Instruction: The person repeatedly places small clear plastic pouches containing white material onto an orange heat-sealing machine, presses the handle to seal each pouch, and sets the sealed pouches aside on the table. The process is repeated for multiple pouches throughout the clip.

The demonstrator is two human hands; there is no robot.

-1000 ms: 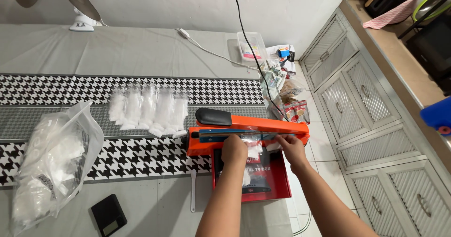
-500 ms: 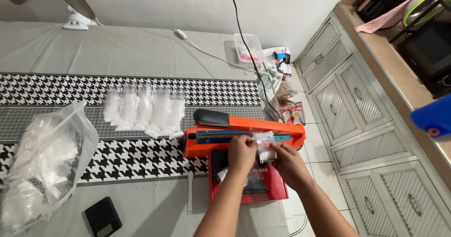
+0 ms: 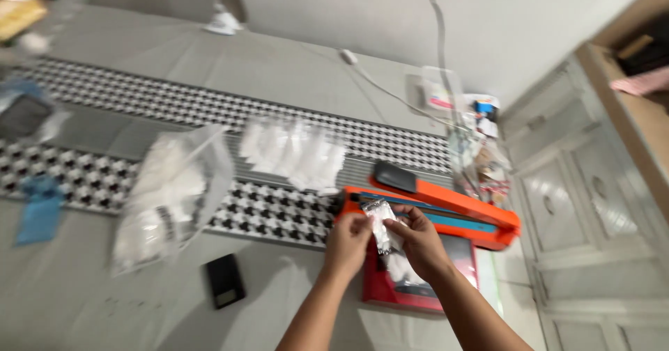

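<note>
Clear small plastic pouch of white bits (image 3: 380, 220) pinched between my left hand (image 3: 348, 243) and right hand (image 3: 421, 242), fingers clamped; orange heat sealer (image 3: 446, 212) just beyond fingertips.

**Motion blur and cropped edges**

We see the whole view smeared by motion. The small clear pouch (image 3: 380, 223) between our left hand (image 3: 348, 245) and right hand (image 3: 420, 243) shows no readable contents. The red box (image 3: 390, 288) sits partly behind our right forearm. The fan (image 3: 221, 6) is cut off at the top edge.
</note>
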